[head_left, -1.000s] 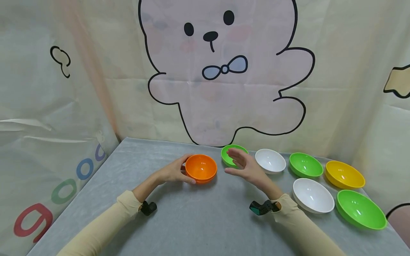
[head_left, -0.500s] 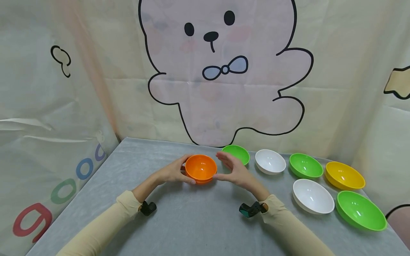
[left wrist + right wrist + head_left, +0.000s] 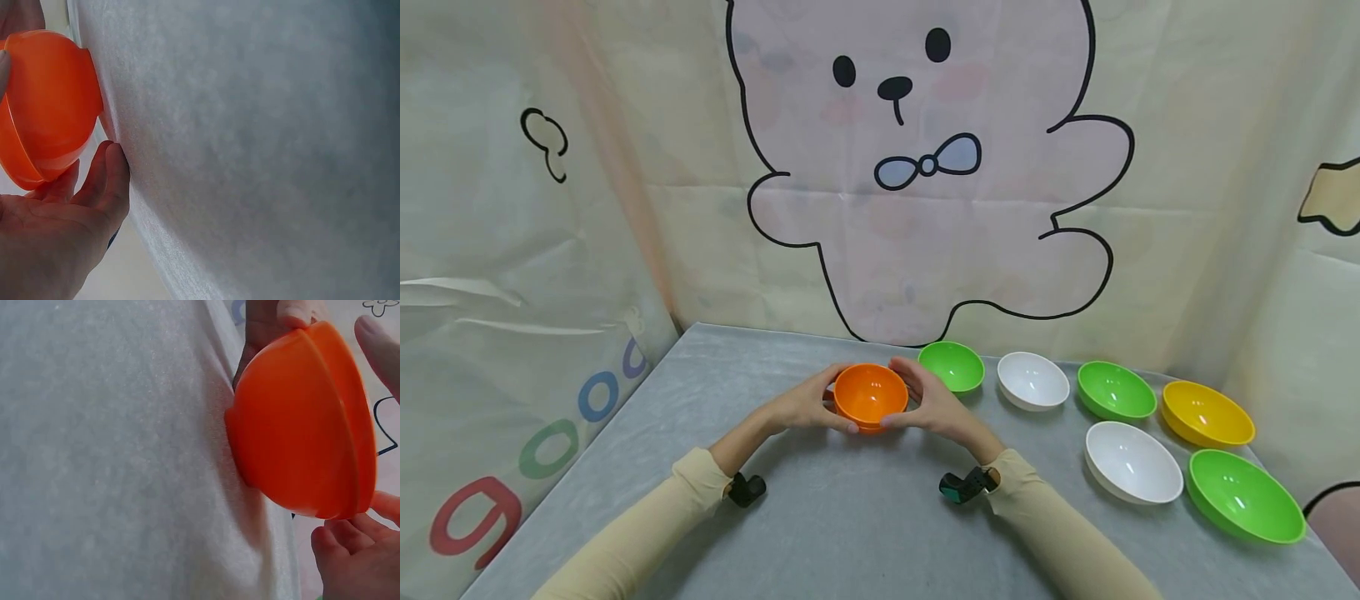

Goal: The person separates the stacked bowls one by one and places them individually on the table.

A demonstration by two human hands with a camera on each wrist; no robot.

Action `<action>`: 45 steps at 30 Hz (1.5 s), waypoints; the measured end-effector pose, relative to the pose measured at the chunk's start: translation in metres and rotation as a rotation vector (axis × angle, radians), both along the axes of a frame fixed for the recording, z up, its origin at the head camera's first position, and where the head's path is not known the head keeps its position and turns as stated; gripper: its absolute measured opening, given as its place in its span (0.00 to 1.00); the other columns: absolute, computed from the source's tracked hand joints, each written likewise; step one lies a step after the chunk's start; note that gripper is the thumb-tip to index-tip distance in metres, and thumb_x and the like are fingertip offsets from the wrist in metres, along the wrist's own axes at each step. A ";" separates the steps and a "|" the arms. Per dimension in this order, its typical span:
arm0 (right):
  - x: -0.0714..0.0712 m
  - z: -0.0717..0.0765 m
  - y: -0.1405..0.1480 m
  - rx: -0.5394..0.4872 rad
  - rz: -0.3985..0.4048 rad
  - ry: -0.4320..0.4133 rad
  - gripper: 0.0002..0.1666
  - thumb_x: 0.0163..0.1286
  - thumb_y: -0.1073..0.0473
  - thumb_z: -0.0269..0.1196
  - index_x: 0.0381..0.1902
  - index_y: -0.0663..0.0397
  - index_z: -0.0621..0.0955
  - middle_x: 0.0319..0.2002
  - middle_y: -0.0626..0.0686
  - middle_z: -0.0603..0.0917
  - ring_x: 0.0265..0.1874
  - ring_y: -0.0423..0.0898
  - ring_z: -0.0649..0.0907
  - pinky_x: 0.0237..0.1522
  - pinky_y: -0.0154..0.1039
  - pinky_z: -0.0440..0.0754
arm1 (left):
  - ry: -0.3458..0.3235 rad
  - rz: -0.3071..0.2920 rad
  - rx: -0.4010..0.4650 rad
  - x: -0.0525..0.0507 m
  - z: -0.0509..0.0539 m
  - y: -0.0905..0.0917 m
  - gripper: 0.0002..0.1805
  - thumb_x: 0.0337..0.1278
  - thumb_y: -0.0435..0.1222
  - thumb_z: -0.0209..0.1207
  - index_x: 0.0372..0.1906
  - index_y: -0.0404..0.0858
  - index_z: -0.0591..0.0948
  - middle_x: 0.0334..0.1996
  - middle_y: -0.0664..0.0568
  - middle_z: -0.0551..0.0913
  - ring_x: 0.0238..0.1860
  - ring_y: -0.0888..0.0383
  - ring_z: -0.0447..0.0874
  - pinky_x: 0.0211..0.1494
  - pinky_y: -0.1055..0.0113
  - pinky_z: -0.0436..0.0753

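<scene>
Two orange bowls [image 3: 870, 396], nested one in the other, stand upright on the grey cloth. My left hand [image 3: 808, 402] holds the stack from the left, its thumb at the near side and its fingers behind. From the right, my right hand [image 3: 936, 406] curls round the same stack, thumb in front. The right wrist view shows the double rim of the orange bowls [image 3: 300, 425] and right fingers [image 3: 353, 544] at the rim. In the left wrist view the bowls' foot [image 3: 92, 81] meets the cloth, with left fingers [image 3: 112, 181] beside it.
Behind my right hand is a small green bowl [image 3: 951, 367]. Farther right stand a white bowl [image 3: 1033, 381], a green bowl [image 3: 1116, 390] and a yellow bowl [image 3: 1206, 414]. Nearer are a larger white bowl [image 3: 1132, 462] and a larger green bowl [image 3: 1243, 496]. A printed curtain hangs behind the table [image 3: 820, 525].
My right hand has moved left, from in front of the small green bowl to the right side of the orange bowls. My left hand and the orange bowls have stayed in place.
</scene>
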State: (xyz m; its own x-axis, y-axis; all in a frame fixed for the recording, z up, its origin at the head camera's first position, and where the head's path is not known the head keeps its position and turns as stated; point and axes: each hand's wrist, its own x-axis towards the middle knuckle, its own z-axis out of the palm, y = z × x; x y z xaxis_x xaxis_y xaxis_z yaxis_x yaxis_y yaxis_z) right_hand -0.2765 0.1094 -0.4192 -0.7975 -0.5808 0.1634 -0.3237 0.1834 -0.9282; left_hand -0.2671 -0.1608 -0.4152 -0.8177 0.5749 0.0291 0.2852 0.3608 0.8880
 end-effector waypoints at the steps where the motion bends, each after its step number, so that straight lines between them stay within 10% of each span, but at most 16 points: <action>1: -0.001 -0.001 -0.001 0.003 0.003 0.005 0.57 0.57 0.61 0.79 0.77 0.63 0.59 0.75 0.65 0.62 0.73 0.54 0.65 0.70 0.46 0.63 | 0.002 -0.003 0.003 0.000 0.000 0.000 0.50 0.53 0.39 0.77 0.76 0.37 0.60 0.69 0.46 0.68 0.64 0.47 0.72 0.64 0.53 0.75; 19: -0.011 -0.012 -0.012 0.160 -0.034 0.065 0.68 0.48 0.48 0.84 0.79 0.56 0.59 0.71 0.51 0.68 0.64 0.48 0.71 0.65 0.50 0.71 | -0.018 -0.035 0.039 0.000 0.002 0.000 0.50 0.53 0.35 0.76 0.76 0.38 0.59 0.69 0.45 0.67 0.63 0.45 0.74 0.63 0.54 0.76; 45: -0.009 -0.009 -0.011 0.058 -0.057 0.084 0.58 0.49 0.55 0.83 0.74 0.50 0.65 0.64 0.48 0.74 0.58 0.48 0.76 0.60 0.48 0.76 | -0.025 -0.010 0.023 0.001 0.001 0.000 0.50 0.53 0.36 0.76 0.77 0.38 0.59 0.69 0.45 0.68 0.64 0.45 0.74 0.63 0.53 0.76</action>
